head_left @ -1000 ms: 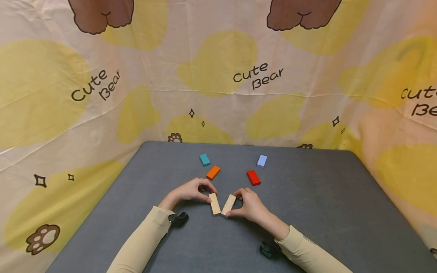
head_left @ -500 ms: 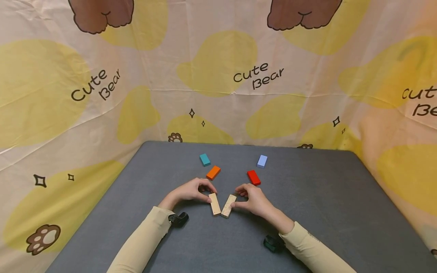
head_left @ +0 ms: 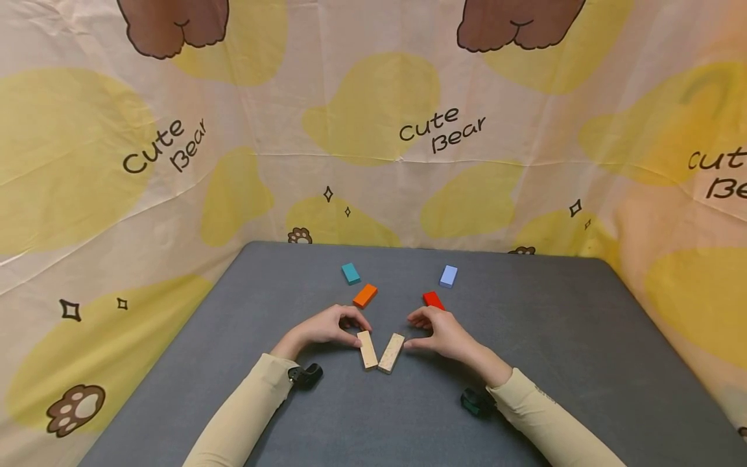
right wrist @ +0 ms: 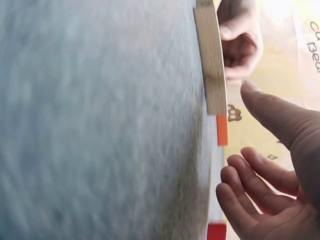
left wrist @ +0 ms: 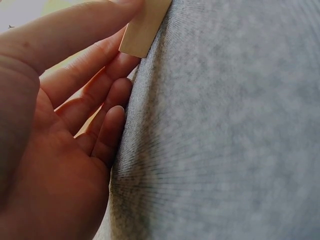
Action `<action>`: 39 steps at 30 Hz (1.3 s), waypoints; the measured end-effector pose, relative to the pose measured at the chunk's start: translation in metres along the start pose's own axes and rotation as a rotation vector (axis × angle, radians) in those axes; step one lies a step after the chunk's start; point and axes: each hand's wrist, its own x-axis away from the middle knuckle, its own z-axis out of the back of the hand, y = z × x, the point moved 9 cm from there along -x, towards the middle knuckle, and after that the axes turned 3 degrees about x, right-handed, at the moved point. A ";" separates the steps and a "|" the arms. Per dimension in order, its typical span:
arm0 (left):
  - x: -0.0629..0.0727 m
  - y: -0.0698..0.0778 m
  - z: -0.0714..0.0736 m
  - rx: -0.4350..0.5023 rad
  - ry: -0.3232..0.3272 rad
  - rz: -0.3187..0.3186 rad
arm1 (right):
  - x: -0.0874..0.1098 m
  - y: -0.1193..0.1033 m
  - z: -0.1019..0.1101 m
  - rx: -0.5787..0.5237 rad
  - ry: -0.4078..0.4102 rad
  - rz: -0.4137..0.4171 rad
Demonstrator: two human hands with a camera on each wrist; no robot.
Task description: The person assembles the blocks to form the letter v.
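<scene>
Table (head_left: 583,337): one, dark grey top, rounded far corners. Cloth (head_left: 362,146): pale, yellow-blotched, creased, hung behind the table and along its left and right sides. Prints on same: brown bear figures (head_left: 175,27), cropped, high above the table's far edge; "Cute Bear" lettering (head_left: 442,130), behind and either side of the table; large paw print (head_left: 76,410), left of the table. Light: warmer orange tint upper right of the table.

My head cam can't see the red block's (head_left: 432,299) near end, the right hand (head_left: 448,334) is covering it. Left wrist cam chops the left wooden block (left wrist: 145,34) at the top edge, and the tabletop (right wrist: 95,125) is mostly blur on my right wrist feed.
</scene>
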 end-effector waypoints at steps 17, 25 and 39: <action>0.001 -0.001 0.000 -0.003 0.005 -0.017 | -0.002 0.021 0.026 0.003 0.039 -0.037; 0.000 0.000 0.000 -0.004 -0.007 -0.023 | -0.003 0.030 0.039 0.028 0.068 -0.076; 0.000 0.000 0.000 0.002 -0.001 -0.018 | -0.004 0.047 0.055 0.020 0.094 -0.126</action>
